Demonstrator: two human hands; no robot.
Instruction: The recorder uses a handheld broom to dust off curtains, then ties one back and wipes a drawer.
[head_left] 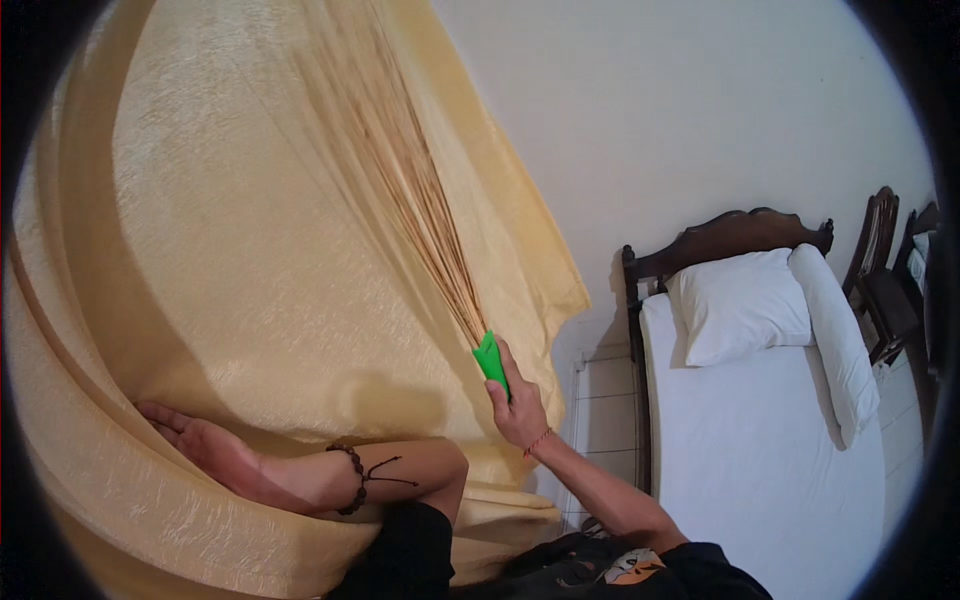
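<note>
My right hand (522, 412) is closed around the green handle (491, 366) of a stick broom. Its long thin tan bristles (432, 225) fan upward across the face of a pale yellow curtain (220, 250), and the far tips are blurred. Against a fold of the curtain at the left lies my left hand (208, 452), palm turned up and fingers stretched out. The cloth curves below that hand and forearm, bulging outward. A dark beaded bracelet (357, 478) is on my left wrist, and a thin red band circles the right one.
To the right stands a bed with a dark carved headboard (735, 237), a white sheet (750, 450), a white pillow (745, 305) and a long white bolster (835, 345). A dark wooden chair (885, 300) is beyond it. White wall and pale floor tiles (606, 420) border the curtain.
</note>
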